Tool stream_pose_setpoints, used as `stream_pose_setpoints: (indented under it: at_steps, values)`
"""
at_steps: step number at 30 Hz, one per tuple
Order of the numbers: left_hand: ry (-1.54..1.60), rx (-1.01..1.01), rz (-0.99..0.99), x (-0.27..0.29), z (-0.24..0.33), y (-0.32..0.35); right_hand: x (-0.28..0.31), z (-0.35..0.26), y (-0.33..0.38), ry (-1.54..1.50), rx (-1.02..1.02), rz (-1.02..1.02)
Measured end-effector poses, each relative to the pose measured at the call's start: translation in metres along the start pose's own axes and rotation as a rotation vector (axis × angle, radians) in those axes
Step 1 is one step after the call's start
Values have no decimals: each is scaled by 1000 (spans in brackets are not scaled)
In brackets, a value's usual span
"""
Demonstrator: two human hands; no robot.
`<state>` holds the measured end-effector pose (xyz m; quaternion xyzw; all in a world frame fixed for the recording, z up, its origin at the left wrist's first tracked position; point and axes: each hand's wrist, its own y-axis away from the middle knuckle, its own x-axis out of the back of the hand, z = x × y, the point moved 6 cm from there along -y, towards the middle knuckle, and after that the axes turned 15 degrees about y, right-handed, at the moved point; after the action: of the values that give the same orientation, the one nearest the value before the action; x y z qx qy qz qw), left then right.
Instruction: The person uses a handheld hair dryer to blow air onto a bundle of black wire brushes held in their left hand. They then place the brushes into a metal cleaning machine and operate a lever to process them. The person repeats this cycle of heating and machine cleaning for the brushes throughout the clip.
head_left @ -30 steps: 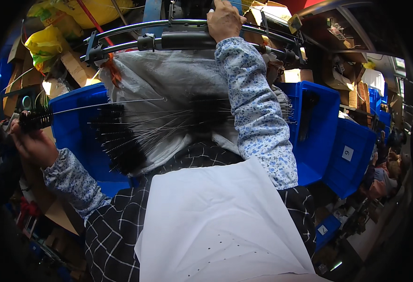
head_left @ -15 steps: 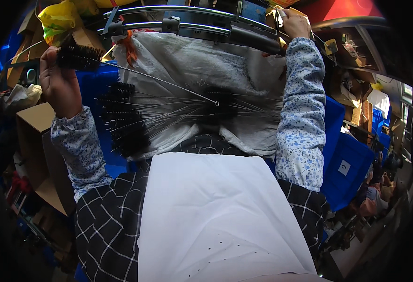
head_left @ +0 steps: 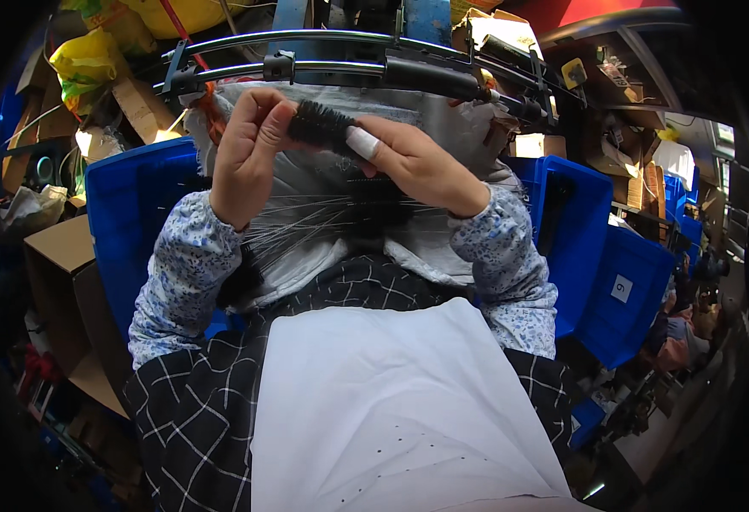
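Observation:
A black-bristled wire brush (head_left: 322,126) is held up between my two hands over my lap. My left hand (head_left: 251,158) pinches its left end between thumb and fingers. My right hand (head_left: 421,162) grips the other end, and a white wrap covers a fingertip there. The brush's wire stem cannot be made out. Below, several more brushes with thin wire stems (head_left: 302,213) lie on a whitish cloth (head_left: 443,243) across my lap. Dark bristles (head_left: 374,205) show in the middle of that pile; its left end is partly hidden by my left arm.
A machine with metal rails (head_left: 332,66) and a dark cylinder (head_left: 430,77) runs across just beyond the cloth. Blue bins (head_left: 106,200) flank me, with another blue bin (head_left: 626,290) at the right. An open cardboard box (head_left: 63,243) and a yellow bag (head_left: 89,64) are at the left.
My left hand has brought the brush inward, toward the middle. My right hand has left the machine's right end and come back to take hold of the brush.

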<state>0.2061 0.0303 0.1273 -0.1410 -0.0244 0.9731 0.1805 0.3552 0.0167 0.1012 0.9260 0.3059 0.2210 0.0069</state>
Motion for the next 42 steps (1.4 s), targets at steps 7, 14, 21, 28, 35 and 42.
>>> stream_pose_setpoints:
  at_steps: [7, 14, 21, 28, 35, 42]
  values:
    - [-904, 260, 310, 148, 8, 50, 113, 66, -33, 942, -249, 876]
    - [-909, 515, 261, 208, -33, 96, 139, 102, -55, 1152, -266, 954]
    - [-870, 502, 284, 220, -37, 100, 134, 85, -57, 1062, -121, 923]
    - [-784, 108, 609, 228, 27, 92, 135, 89, -63, 1132, -185, 912]
    - [-398, -428, 803, 207, 106, 85, 150, 133, -86, 1144, -155, 831]
    - [-1174, -694, 823, 192, 152, 110, 142, 104, -34, 1267, -371, 1049]
